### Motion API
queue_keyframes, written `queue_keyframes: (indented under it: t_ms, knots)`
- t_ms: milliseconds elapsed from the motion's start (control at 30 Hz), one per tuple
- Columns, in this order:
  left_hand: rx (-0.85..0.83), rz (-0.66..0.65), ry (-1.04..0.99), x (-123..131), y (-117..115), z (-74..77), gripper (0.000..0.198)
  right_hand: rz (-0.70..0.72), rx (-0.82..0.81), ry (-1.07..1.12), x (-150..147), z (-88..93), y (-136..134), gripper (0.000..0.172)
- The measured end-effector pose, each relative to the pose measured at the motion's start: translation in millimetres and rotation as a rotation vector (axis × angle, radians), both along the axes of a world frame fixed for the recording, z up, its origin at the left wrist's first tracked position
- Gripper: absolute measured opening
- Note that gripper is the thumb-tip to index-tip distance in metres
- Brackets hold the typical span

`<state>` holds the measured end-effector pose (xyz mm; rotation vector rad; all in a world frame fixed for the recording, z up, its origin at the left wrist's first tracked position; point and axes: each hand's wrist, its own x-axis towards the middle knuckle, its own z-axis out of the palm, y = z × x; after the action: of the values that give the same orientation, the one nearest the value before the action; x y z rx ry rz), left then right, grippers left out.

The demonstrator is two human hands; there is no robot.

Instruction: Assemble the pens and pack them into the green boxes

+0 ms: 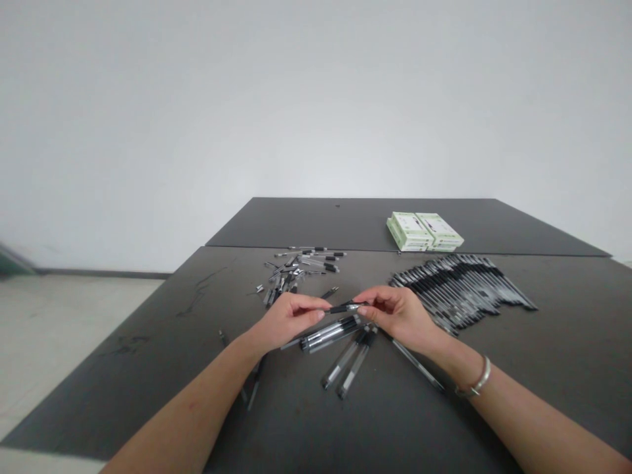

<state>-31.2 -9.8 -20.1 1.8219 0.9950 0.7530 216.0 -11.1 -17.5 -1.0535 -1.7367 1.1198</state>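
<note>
Left hand [289, 321] and right hand [397, 315] pinch a slim black plastic pen [344, 307]
Both grips clenched on its opposite ends, above the dark table [148, 355].

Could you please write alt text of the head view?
The left hand and right hand hold a black pen over a dark table. Loose pens lie below, a heap of pen parts beyond, a mass of black pens to the right, and two pale green boxes farther back.
</note>
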Motion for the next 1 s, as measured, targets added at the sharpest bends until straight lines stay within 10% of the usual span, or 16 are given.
queue_keyframes:
  t_ms: [667, 1000]
  knots:
    - [0.004, 0.137, 0.01, -8.2, 6.9, 5.8, 0.029, -0.041, -0.059, 0.059, 5.9, -5.7, 14.7, 0.029]
    - [-0.098, 0.388, -0.287, -13.7, 18.5, -1.4, 0.037, -0.006, 0.103, -0.399, 5.0, -23.2, 17.5, 0.023]
